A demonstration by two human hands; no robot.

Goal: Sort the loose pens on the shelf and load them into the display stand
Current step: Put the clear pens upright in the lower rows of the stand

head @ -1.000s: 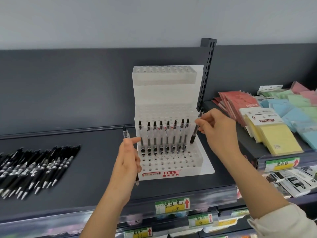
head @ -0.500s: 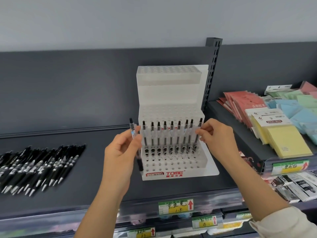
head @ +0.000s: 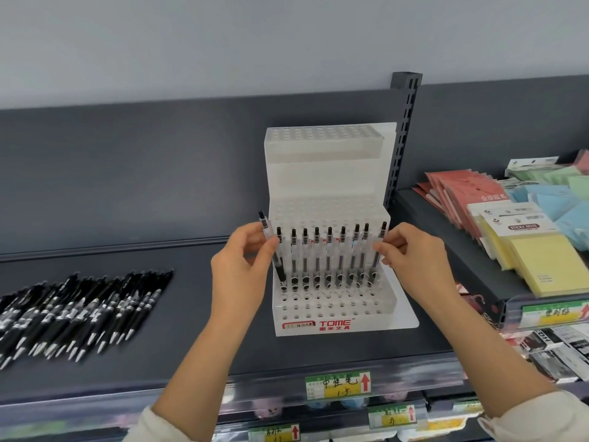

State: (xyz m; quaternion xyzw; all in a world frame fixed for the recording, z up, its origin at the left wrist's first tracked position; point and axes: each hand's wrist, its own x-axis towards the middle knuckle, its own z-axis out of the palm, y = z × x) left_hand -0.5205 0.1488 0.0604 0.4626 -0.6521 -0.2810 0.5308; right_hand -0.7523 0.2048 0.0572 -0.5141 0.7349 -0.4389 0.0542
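A white stepped display stand [head: 331, 183] marked TOME stands on the dark shelf [head: 197, 355]. Several clear pens [head: 328, 256] stand upright in one row of its holes. My left hand [head: 242, 269] pinches a clear pen [head: 271, 247] with a black grip, its tip down at the row's left end. My right hand [head: 411, 260] pinches the rightmost pen [head: 379, 250], which stands in a hole at the row's right end. A pile of loose black pens [head: 76, 311] lies on the shelf at the left.
A slotted upright post [head: 403, 135] rises behind the stand. On a raised shelf at the right lie yellow sticky-note pads [head: 548, 266], blue and green pads [head: 554, 199] and red packets [head: 459, 193]. Price tags [head: 338, 386] line the shelf's front edge.
My left hand has carried its pen right and up to the stand's left end. My right hand has lowered its pen into the row's right end and still holds it.
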